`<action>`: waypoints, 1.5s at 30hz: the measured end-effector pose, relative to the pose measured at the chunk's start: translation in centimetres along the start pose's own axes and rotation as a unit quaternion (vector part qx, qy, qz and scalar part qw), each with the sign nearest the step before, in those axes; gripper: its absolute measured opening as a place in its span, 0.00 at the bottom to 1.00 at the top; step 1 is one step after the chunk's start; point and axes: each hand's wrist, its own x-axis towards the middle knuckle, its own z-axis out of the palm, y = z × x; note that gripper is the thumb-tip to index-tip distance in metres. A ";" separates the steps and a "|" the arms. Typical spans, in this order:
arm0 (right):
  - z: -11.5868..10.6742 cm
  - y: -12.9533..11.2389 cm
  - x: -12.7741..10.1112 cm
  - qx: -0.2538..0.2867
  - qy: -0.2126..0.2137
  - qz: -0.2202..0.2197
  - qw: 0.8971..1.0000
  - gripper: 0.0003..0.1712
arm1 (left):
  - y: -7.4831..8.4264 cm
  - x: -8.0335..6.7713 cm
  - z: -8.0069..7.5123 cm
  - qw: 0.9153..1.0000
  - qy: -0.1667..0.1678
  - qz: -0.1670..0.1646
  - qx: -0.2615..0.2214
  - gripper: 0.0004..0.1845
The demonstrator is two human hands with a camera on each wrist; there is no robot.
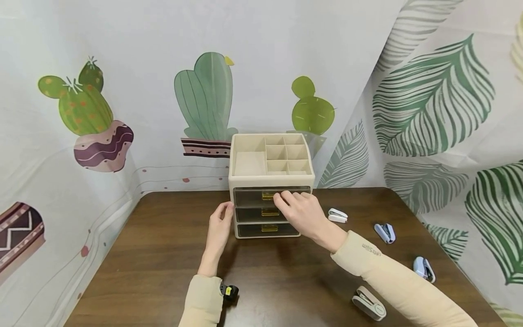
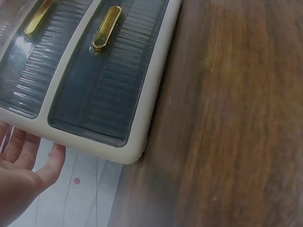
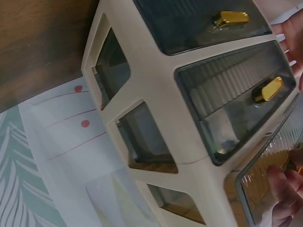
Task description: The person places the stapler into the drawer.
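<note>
A cream desktop organizer [image 1: 271, 181] with three smoky see-through drawers stands at the table's back. My right hand [image 1: 304, 213] pinches the gold handle [image 1: 268, 196] of the top drawer [image 3: 258, 182], which juts out a little from the body in the right wrist view. Both lower drawers, the middle one [image 1: 253, 215] and the bottom one [image 1: 251, 230], sit shut with gold handles. Against the organizer's left side, my left hand [image 1: 220, 227] rests its fingers [image 2: 21, 151], loosely bent and holding nothing.
Compartments [image 1: 250, 163] in the organizer's top face up. To the right lie several staplers: a white one [image 1: 337, 215], a lavender one [image 1: 385, 233], a light blue one [image 1: 424, 269] and a cream one [image 1: 369, 303]. A printed cloth [image 1: 261, 54] hangs behind the wooden table [image 1: 155, 254].
</note>
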 end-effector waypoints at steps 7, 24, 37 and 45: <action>-1.3 -0.7 -0.3 0.020 0.015 -0.008 1.000 0.14 | -0.2 0.2 0.0 1.000 0.000 0.006 0.007 0.18; -3.9 -2.0 -0.8 0.046 0.029 -0.033 0.998 0.13 | 0.5 -0.1 -0.2 1.000 -0.009 0.000 0.018 0.16; -5.2 -2.7 -1.2 0.071 0.035 -0.036 0.996 0.13 | 3.9 -1.2 -0.1 0.999 -0.009 0.005 0.034 0.16; -5.9 -3.2 -1.3 0.071 0.043 -0.040 0.996 0.13 | 3.6 -1.0 -0.2 1.000 -0.014 0.008 0.024 0.16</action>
